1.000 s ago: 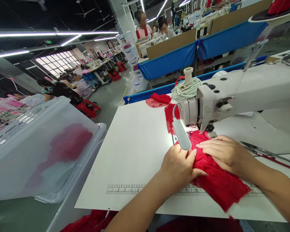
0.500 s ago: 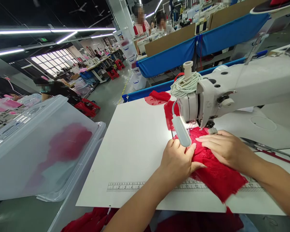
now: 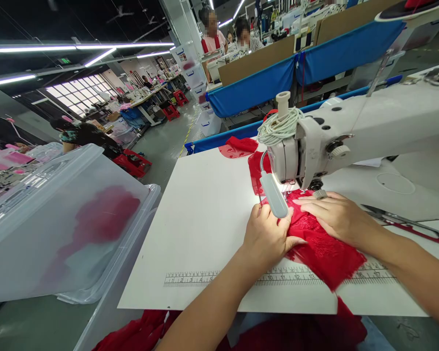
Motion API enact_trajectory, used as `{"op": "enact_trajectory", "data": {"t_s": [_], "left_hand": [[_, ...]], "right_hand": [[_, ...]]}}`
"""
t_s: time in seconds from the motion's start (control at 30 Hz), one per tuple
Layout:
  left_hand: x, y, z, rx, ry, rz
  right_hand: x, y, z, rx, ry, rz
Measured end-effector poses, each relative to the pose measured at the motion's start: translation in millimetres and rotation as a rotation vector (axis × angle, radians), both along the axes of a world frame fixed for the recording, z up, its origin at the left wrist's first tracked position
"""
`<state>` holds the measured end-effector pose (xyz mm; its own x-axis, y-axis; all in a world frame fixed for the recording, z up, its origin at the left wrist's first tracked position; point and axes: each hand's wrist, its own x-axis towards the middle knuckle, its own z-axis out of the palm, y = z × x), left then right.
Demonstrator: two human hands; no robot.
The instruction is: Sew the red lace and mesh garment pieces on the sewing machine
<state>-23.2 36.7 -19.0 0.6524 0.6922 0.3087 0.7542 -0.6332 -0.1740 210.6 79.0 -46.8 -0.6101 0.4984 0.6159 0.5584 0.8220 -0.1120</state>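
A piece of red lace fabric [image 3: 325, 256] lies under the head of a white sewing machine [image 3: 314, 146], its near corner hanging toward the table's front edge. My left hand [image 3: 269, 234] grips the fabric's left side with curled fingers, the thumb resting on top. Flat on its right side lies my right hand [image 3: 346, 219], fingers stretched toward the needle area. A small grey paddle-shaped piece [image 3: 274, 195] on a bent neck hides part of the stitching spot. Behind it are more red fabric pieces [image 3: 255, 170] on the white tabletop [image 3: 197, 204].
Scissors [image 3: 409, 226] lie right of my right forearm. A printed ruler [image 3: 190, 279] runs along the table's front. At left stands a translucent plastic bin [image 3: 76, 219] with red fabric inside. More red cloth [image 3: 303, 336] hangs below the table edge. Other people sit at machines beyond.
The red lace fabric has slid a little farther toward the machine, and both hands have moved slightly forward with it. The view has shifted slightly.
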Motion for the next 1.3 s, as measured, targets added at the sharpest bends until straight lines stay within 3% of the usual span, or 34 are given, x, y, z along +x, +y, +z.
{"op": "enact_trajectory", "data": {"t_s": [0.17, 0.37, 0.47, 0.67, 0.8, 0.93, 1.1, 1.3], "left_hand": [[-1, 3, 4.3, -0.060, -0.018, 0.002], [-1, -13, 34.5, -0.178, 0.038, -0.045], [-3, -25, 43.4, -0.195, 0.091, -0.098], [-2, -18, 33.2, -0.106, 0.227, -0.190], [0, -5, 34.0, -0.240, 0.095, -0.249], [0, 5, 38.1, -0.438, -0.104, -0.157], [1, 23, 40.3, -0.543, -0.231, -0.054], [8, 35, 46.0, -0.620, -0.458, -0.007]], "right_hand": [[0, 1, 1.1, -0.038, -0.008, -0.012], [1, -3, 7.9, 0.076, -0.042, 0.014], [2, -9, 11.9, 0.047, -0.115, 0.073], [17, -23, 31.4, -0.164, -0.304, 0.101], [30, -38, 47.4, -0.276, -0.378, 0.154], [20, -37, 42.7, -0.346, -0.243, 0.069], [-7, -4, 32.1, -0.435, 0.051, -0.091], [-12, 2, 28.0, -0.596, 0.226, 0.040]]}}
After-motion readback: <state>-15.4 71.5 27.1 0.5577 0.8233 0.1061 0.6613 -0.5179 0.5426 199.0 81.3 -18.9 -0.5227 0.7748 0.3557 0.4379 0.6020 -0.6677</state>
